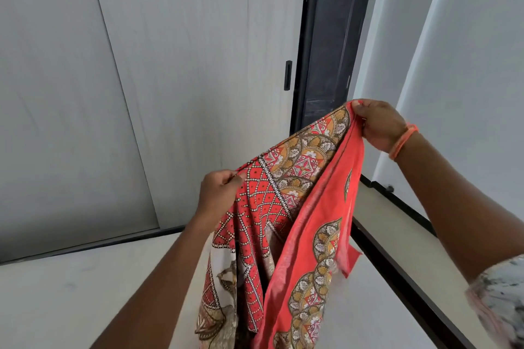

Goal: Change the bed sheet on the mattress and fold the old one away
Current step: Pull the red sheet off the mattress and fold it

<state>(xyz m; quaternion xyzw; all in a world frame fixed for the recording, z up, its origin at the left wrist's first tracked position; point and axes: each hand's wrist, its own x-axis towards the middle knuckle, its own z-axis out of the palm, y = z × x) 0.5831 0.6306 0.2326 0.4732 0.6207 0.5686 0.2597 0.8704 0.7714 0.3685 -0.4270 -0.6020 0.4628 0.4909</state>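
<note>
My right hand (378,125) is pinched tight on the top edge of the red cotton bed sheet printed with orange and brown medallions (295,207), held high. My left hand (219,193) is clamped on the same edge, lower down. The sheet hangs between them, drooping toward the pale floor (85,292). I judge I should level both hands, pull the edge taut, then match corners before folding.

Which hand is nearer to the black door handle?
The left hand. It grips the red sheet below and left of the black door handle. The right hand grips the sheet farther away, to the handle's right.
</note>
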